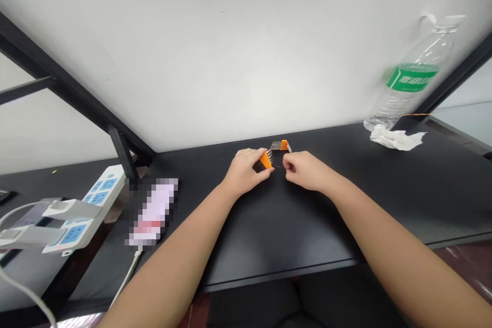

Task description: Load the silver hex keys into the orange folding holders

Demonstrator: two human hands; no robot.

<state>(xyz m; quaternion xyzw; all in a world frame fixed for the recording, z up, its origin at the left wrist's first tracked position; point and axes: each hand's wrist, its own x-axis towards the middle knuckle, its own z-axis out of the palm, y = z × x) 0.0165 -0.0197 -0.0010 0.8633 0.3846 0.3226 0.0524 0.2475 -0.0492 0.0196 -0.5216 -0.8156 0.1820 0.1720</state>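
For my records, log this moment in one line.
left hand: holds orange holder, metal rods | right hand: curled near second orange holder, grip unclear | surface: black table

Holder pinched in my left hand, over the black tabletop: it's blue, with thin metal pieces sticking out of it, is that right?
Not quite: the colour is wrong. The head view shows that the holder pinched in your left hand, over the black tabletop, is orange, with thin metal pieces sticking out of it.

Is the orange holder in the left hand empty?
Not empty: metal rods stick out of the orange holder, pinched in the left hand. Whether it's full, I cannot tell.
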